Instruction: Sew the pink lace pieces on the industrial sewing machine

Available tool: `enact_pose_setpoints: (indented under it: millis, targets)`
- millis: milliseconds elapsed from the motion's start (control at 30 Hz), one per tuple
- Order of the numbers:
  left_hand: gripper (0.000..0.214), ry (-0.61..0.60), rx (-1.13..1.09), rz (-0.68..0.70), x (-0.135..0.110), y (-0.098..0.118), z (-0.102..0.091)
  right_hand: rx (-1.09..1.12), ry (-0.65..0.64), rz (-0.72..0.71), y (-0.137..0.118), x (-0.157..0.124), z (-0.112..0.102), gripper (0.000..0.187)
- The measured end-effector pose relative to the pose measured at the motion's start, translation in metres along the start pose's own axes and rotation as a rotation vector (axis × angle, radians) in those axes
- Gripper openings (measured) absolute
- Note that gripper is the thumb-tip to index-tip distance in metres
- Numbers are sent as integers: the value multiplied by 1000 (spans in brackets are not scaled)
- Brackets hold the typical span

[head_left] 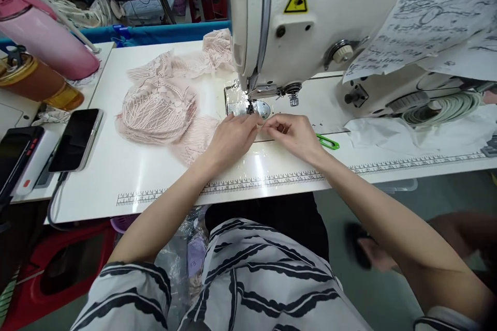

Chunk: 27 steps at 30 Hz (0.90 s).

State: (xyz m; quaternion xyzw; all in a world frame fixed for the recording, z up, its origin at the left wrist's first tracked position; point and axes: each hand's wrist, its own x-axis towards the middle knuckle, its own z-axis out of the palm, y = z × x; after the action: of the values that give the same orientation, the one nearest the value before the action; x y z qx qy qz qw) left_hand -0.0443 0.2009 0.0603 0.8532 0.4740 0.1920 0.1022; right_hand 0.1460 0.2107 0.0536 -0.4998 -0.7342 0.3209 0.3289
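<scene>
My left hand (235, 137) lies with its fingers stretched out flat in front of the needle and presser foot (251, 106) of a white sewing machine (310, 15). Beside it, pale pink lace fabric (157, 108) is bunched on the white table, and one strip of it runs under the left hand. My right hand (292, 135) is closed in a pinch, its fingertips close to the left fingertips. Whatever sits between those right fingers is too small to make out. Just right of the right hand lie green thread snips (328, 141).
A ruler strip (248, 185) runs along the table's front edge. At the left are a phone (75, 139), a pink bottle (46, 31) and an amber cup (42, 80). Handwritten paper (430, 15) hangs at the right, above a coiled pale cord (442, 108). Another person's foot (375, 254) shows below right.
</scene>
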Motion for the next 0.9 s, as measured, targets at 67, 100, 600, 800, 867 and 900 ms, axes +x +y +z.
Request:
enact_pose_setpoints:
  millis: [67,100,600,800,867,900]
  targets:
    - [21,37,-20,-17,1,0,0,55,18,25,4,2,-3,16]
    - [19,55,-33,-31,1,0,0,88,21,31,5,4,-5,16]
    - [10,243,-176,-308,11,-9,6,-93,89,69,15,27,-30,10]
    - [10,248,-337,-351,11,-9,5,-579,51,-10,14,-26,-69,21]
    - [10,263,-361,-351,10,-9,5,-713,15,-17,17,-47,-76,26]
    - [9,274,-362,-352,10,-9,5,-764,-3,-11,19,-57,-77,26]
